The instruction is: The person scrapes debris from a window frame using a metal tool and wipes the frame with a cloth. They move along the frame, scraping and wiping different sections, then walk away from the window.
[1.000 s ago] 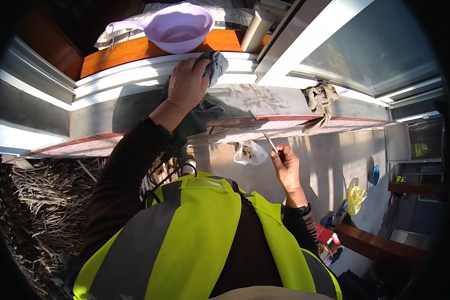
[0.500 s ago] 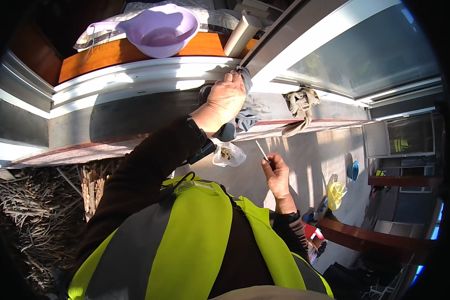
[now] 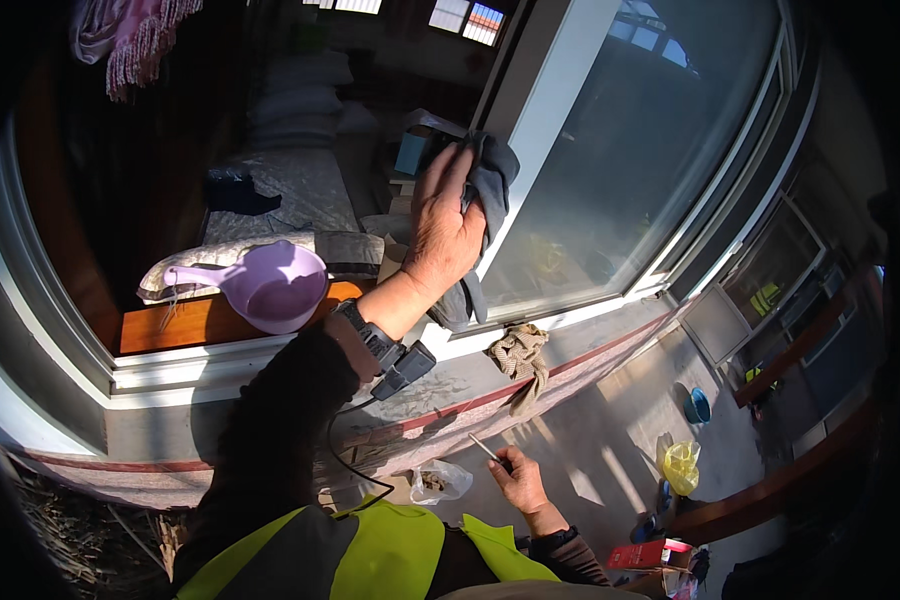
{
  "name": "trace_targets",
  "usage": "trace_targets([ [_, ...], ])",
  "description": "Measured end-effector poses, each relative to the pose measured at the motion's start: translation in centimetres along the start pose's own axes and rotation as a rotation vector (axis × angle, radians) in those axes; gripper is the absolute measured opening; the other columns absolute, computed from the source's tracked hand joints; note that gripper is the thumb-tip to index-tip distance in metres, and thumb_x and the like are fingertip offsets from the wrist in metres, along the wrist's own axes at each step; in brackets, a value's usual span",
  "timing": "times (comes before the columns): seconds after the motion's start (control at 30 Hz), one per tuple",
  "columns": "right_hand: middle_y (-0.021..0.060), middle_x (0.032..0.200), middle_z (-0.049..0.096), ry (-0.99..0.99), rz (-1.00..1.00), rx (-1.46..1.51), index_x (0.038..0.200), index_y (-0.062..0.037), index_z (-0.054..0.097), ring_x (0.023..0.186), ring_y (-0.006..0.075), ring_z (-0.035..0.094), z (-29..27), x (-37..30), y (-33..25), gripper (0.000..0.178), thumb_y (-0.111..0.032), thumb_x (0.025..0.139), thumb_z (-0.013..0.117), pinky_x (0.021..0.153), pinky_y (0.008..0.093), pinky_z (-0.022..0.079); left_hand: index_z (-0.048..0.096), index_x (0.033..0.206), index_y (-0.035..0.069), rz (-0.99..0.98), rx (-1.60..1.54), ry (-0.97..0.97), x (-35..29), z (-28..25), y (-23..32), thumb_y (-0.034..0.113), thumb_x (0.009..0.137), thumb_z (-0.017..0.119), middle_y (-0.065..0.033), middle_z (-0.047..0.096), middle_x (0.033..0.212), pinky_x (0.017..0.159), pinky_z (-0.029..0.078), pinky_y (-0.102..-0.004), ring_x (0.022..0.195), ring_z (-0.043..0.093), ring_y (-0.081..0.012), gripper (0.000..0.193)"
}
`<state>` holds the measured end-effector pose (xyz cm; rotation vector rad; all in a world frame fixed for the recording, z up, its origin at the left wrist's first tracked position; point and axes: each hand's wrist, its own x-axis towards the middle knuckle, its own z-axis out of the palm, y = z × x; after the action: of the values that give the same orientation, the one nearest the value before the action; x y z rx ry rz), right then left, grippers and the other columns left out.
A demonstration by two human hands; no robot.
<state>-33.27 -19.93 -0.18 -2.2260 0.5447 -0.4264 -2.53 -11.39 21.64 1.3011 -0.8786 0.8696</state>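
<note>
My left hand (image 3: pixel 442 232) presses a dark grey cloth (image 3: pixel 492 175) against the upright edge of the sliding window frame (image 3: pixel 560 85). Part of the cloth hangs down beside the wrist, and the thumb side is partly covered by it. Lower down, my right hand (image 3: pixel 520 482) is closed round a slim stick-like tool (image 3: pixel 485 448), its pale end pointing up and left. I cannot make out the kind of tool; a dark part shows at the fingers. A checked brown cloth (image 3: pixel 520 355) lies draped over the sill's edge, between the two hands.
A lilac ladle-shaped basin (image 3: pixel 275 285) stands on the wooden inner sill (image 3: pixel 185 322). Below the outer sill (image 3: pixel 410 400) lies a clear plastic bag (image 3: pixel 440 482). A yellow bag (image 3: pixel 681 467), a blue basin (image 3: pixel 697 405) and a red box (image 3: pixel 638 555) are on the right. Sticks (image 3: pixel 60 530) lie lower left.
My left hand has risen with the grey cloth from the bottom track up along the frame's edge. The view has tilted up, showing more of the room. My right hand still holds the tool.
</note>
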Motion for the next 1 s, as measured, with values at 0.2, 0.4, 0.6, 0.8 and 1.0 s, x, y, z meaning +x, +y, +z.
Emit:
trace_targets([
  [0.2,0.0094,0.069,0.061,-0.026,0.035,0.002,0.092,-0.0011,0.058,0.06,0.0144,0.055,-0.7,0.6,0.0,0.016,-0.012,0.084,0.067,0.057,0.0281,0.046,0.045,0.132,0.0,0.193,0.105,0.035,3.4,1.5,-0.9,0.01,0.081,0.055,-0.019,0.049,0.128,0.098,0.038,-0.0415,0.113,0.049,-0.0371,0.053],
  [0.4,0.0081,0.067,0.058,-0.024,-0.021,0.078,0.091,-0.0015,0.057,0.058,0.0144,0.05,1.3,3.1,-0.9,0.014,-0.01,0.085,0.066,0.057,0.0276,0.045,0.046,0.129,-0.001,-0.098,0.318,-0.336,-9.2,-2.9,-3.9,0.015,0.084,0.054,-0.0192,0.053,0.119,0.088,0.045,-0.0407,0.106,0.054,-0.0379,0.048],
  [0.6,0.0012,0.063,0.05,-0.074,-0.077,0.257,0.088,-0.0035,0.055,0.056,0.0083,0.044,4.7,3.5,-2.7,0.012,-0.011,0.087,0.065,0.053,0.0239,0.041,0.061,0.108,0.005,-1.272,-0.565,-0.281,-13.3,-8.4,-3.1,0.035,0.094,0.052,-0.0018,0.065,0.096,0.076,0.05,-0.0326,0.087,0.063,-0.0174,0.034],
  [0.8,-0.0021,0.06,0.049,-0.101,0.004,0.43,0.082,-0.0047,0.055,0.056,0.0066,0.043,4.5,2.0,-2.5,0.023,-0.023,0.088,0.066,0.053,0.024,0.04,0.057,0.118,0.004,-1.37,-0.732,-0.313,-16.3,-9.3,-0.1,0.031,0.095,0.052,-0.005,0.062,0.11,0.083,0.049,-0.0324,0.099,0.059,-0.0162,0.036],
  [1.0,0.0035,0.061,0.054,-0.062,0.141,0.274,0.077,-0.004,0.06,0.055,0.0122,0.047,1.8,-2.1,0.5,0.031,-0.032,0.089,0.064,0.055,0.0297,0.043,0.058,0.118,-0.001,-1.005,-0.588,-0.771,-21.5,-6.2,1.2,0.015,0.094,0.055,-0.0059,0.066,0.102,0.081,0.048,-0.0244,0.09,0.062,-0.0163,0.029],
])
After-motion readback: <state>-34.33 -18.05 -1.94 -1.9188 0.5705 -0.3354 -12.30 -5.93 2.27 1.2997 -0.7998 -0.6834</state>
